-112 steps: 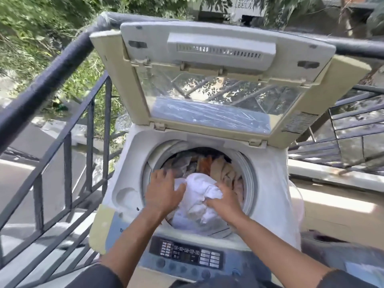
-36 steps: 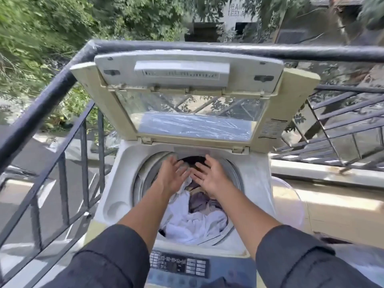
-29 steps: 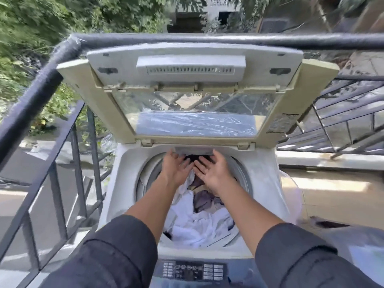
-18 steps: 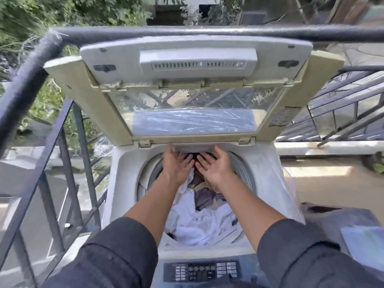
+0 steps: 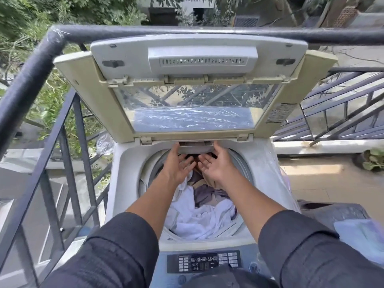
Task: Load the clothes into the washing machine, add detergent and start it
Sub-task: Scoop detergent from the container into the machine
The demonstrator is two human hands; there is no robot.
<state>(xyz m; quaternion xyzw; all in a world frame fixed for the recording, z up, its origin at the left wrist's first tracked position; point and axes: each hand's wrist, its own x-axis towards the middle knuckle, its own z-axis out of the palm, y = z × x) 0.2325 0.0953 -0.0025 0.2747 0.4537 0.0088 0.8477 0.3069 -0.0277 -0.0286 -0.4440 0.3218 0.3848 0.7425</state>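
The washing machine (image 5: 128,183) stands in a corner of a balcony, with its control panel (image 5: 203,261) at the near side, toward the person, and its lid (image 5: 193,88) raised at the far side. The lid leans back against the dark railing (image 5: 31,80), and its window faces the person. The round drum opening (image 5: 239,163) faces straight up. Inside it lie the clothes (image 5: 197,221): white cloth at the near side, grey and tan pieces behind.

Both arms reach over the drum to its far rim. The left hand (image 5: 176,165) and the right hand (image 5: 216,165) have straight, spread fingers and hold nothing. Each thumb touches one end of a small grey drawer (image 5: 195,147) that sits under the lid hinge, the left thumb on the left end and the right thumb on the right end. The other fingers point inward under the drawer, above the clothes.

The railing bars stand just beside the machine on the left. On the right, a dark surface (image 5: 336,213) with a pale cloth (image 5: 359,235) on it is near the machine. A potted plant (image 5: 372,159) is on the floor further right.
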